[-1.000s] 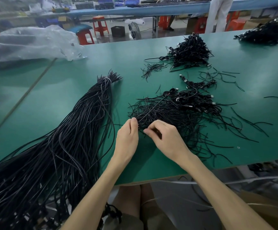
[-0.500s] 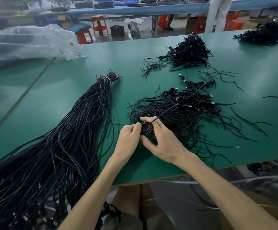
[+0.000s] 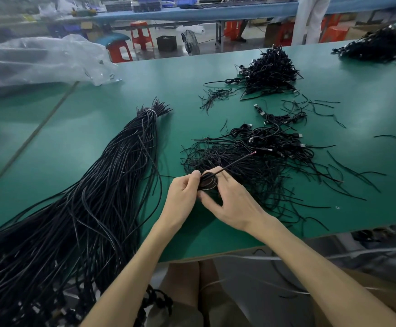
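A small coil of black cable (image 3: 208,181) sits between my two hands just above the green table (image 3: 93,128). My left hand (image 3: 182,194) pinches the coil's left side with curled fingers. My right hand (image 3: 232,204) wraps around the coil from the right and below. A stiff end of the cable (image 3: 236,162) pokes up and to the right from the coil, with a reddish tip. Right behind my hands lies a loose heap of black twist ties and coiled cables (image 3: 263,159).
A long bundle of black cables (image 3: 102,185) tied near its far end runs off the table's near left edge. More cable heaps (image 3: 270,72) lie at the back and at the far right (image 3: 379,47). A clear plastic bag (image 3: 38,60) rests far left. Red stools stand beyond the table.
My hands have lifted a coiled cable out of the heap's near edge and closed around it. The cable's loose end now sticks out up and to the right.
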`<state>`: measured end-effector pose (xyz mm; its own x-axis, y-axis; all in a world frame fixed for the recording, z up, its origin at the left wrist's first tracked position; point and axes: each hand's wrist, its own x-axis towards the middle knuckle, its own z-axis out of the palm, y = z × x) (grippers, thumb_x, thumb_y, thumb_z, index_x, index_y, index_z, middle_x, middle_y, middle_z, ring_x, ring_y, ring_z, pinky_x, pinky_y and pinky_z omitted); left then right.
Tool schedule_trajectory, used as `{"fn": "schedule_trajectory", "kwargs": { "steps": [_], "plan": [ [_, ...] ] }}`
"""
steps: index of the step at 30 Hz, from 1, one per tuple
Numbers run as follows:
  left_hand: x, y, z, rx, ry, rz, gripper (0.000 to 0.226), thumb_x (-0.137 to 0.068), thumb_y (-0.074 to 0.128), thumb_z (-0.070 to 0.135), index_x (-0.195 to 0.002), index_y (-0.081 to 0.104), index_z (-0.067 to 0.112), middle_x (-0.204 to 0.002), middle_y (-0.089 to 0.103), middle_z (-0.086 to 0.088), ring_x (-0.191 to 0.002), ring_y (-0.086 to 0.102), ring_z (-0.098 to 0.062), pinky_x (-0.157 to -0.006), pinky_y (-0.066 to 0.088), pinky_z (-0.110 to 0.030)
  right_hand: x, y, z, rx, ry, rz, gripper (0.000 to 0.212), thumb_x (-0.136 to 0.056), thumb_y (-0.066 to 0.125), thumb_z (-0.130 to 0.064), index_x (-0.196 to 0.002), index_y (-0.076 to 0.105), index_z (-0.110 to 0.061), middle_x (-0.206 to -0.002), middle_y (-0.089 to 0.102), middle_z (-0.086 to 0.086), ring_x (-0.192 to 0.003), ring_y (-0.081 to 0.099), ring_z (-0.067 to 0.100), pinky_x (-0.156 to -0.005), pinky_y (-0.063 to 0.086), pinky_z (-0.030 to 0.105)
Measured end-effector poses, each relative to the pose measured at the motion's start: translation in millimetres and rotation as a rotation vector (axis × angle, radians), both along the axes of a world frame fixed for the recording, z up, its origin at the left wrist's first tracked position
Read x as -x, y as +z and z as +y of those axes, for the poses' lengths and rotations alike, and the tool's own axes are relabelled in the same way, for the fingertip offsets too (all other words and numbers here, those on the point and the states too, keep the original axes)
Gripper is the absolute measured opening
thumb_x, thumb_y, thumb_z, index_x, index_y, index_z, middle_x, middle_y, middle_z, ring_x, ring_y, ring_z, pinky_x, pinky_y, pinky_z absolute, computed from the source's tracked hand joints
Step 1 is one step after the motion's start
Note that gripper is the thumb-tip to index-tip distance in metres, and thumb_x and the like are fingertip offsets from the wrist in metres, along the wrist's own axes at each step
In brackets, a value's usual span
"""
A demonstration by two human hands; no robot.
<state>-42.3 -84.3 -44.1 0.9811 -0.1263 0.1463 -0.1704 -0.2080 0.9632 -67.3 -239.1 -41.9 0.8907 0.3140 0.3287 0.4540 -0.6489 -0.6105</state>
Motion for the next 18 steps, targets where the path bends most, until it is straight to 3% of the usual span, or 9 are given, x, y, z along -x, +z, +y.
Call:
{"fn": "schedule_trajectory", "kwargs": {
  "steps": [8,14,18],
  "plan": [
    [-2.5,1.7,-0.9,0.02,0.048,0.058,0.052,-0.108,0.044,0.029,-0.058,0.034,0.019,-0.051,0.033,0.008,-0.048,0.028,-0.012,-0.049,0.023,-0.03,3.5,3.1,3.1,0.101,-0.081,-0.183,0.037,-0.102,0.055,-0.033,-0.108,0.065,0.002,-0.102,0.065,0.009,-0.095,0.064,0.025,-0.081,0.056,0.038],
    [-1.4,0.8,-3.4,-0.046,0.082,0.03,0.062,-0.111,0.038,0.036,-0.058,0.034,0.005,-0.052,0.031,-0.005,-0.049,0.027,-0.02,-0.049,0.023,-0.033,5.3,4.0,4.2,0.115,-0.082,-0.249,0.026,-0.1,0.064,-0.021,-0.1,0.065,0.005,-0.093,0.066,0.013,-0.084,0.066,0.029,-0.073,0.058,0.042],
    [-0.2,-0.3,-6.4,-0.116,0.134,-0.012,0.06,-0.111,0.036,0.039,-0.057,0.034,0.011,-0.048,0.031,0.002,-0.047,0.026,-0.016,-0.048,0.023,-0.033,5.9,4.4,4.1,0.114,-0.066,-0.258,0.025,-0.102,0.061,-0.019,-0.101,0.064,0.006,-0.093,0.066,0.014,-0.085,0.067,0.031,-0.073,0.057,0.046]
  ]
}}
